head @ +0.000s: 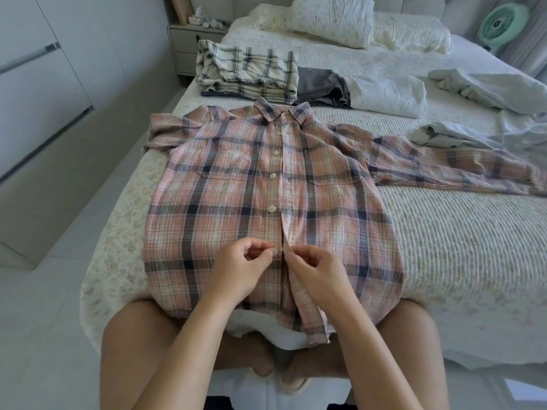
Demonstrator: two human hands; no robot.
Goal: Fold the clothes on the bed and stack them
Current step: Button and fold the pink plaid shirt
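A pink plaid button shirt lies face up on the bed, collar away from me, its hem hanging over the near edge. One sleeve stretches out to the right; the other is bunched at the left. My left hand pinches the left front edge at a button low on the placket. My right hand pinches the right placket strip just beside it. Behind the collar sits a folded cream plaid garment on a small stack.
A dark grey garment and a folded white one lie right of the stack. Crumpled pale clothes spread at the far right. Pillows lie at the head, a nightstand at the back left, a green fan at the back right.
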